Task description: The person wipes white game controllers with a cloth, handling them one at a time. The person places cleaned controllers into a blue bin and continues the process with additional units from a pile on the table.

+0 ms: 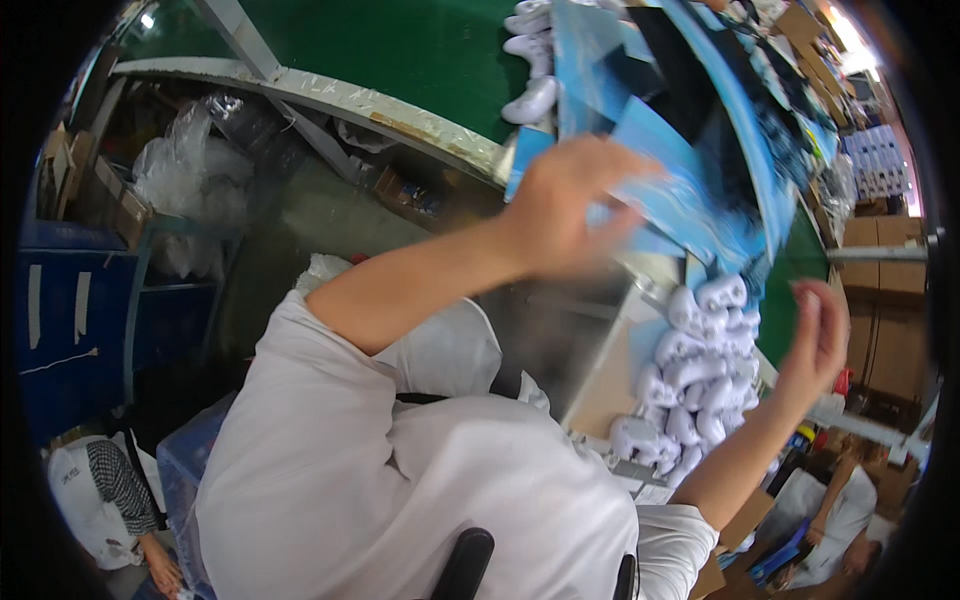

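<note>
My left hand (575, 205) is lifted above the near edge of the green workbench, smeared by motion. Its thumb and fingers look apart, and I see nothing held between them. Beneath and beyond it lie blue plastic sheets (665, 190) mixed with black pieces (690, 75). Farther right, my right hand (822, 335) is raised with its fingers stretched out, holding nothing visible. Between my forearms sits a heap of white game controllers (700, 370), nearest to the right hand but not touching it. More white game controllers (530, 100) line the left side of the blue sheets.
The green workbench (370, 50) has a pale worn edge (330, 90). Under it are clear plastic bags (190, 165) and a small carton (410, 190). Blue bins (75, 300) stand at left. Other people (95, 500) are at lower left and lower right (830, 520). Cardboard boxes (880, 260) stand at right.
</note>
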Tool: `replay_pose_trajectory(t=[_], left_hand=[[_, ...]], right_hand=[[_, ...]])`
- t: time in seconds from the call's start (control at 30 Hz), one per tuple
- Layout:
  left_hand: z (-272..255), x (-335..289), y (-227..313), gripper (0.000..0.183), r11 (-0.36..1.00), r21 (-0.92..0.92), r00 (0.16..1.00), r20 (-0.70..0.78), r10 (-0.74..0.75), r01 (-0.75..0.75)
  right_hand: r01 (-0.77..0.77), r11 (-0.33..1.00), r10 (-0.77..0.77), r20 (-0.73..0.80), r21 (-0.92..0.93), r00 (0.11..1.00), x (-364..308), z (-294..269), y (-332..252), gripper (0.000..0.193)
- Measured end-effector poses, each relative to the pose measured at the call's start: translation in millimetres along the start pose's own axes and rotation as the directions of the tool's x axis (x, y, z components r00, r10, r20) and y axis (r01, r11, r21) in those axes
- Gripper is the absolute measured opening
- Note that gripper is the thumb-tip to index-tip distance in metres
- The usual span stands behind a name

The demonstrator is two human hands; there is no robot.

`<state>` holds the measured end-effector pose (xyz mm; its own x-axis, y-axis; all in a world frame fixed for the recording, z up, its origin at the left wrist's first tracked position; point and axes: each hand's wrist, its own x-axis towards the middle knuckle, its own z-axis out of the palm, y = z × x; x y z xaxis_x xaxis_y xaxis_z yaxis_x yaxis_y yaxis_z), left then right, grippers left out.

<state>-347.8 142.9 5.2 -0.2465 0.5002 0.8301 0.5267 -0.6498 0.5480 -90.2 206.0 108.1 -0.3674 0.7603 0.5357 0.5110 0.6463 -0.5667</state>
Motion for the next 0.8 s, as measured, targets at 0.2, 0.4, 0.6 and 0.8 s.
replay_pose_trajectory(t=[0.2,0.4,0.6,0.8], left_hand=[[-11.7,-23.0,-216.3,0.057,0.504,0.703,0.651,0.077,-0.755,0.501],[-7.0,-29.6,-279.0,0.091,0.645,0.333,0.514,0.403,-0.757,0.688],[-115.8,-20.8,-298.9,0.069,0.316,-0.032,0.294,0.462,-0.836,0.948],[-153.0,28.7,-384.9,0.058,0.078,-0.788,0.295,0.135,-0.946,0.611]], right_hand=[[0.206,0.979,-0.173,0.505,-0.009,0.846,112.4,261.6,-42.4,0.020],[0.456,0.706,0.164,0.751,-0.542,0.640,202.4,462.2,31.3,0.035],[0.468,0.308,0.251,0.545,-0.828,0.800,214.9,516.4,86.3,0.037],[0.028,0.919,0.321,0.788,-0.393,0.525,273.5,484.8,18.3,0.045]])
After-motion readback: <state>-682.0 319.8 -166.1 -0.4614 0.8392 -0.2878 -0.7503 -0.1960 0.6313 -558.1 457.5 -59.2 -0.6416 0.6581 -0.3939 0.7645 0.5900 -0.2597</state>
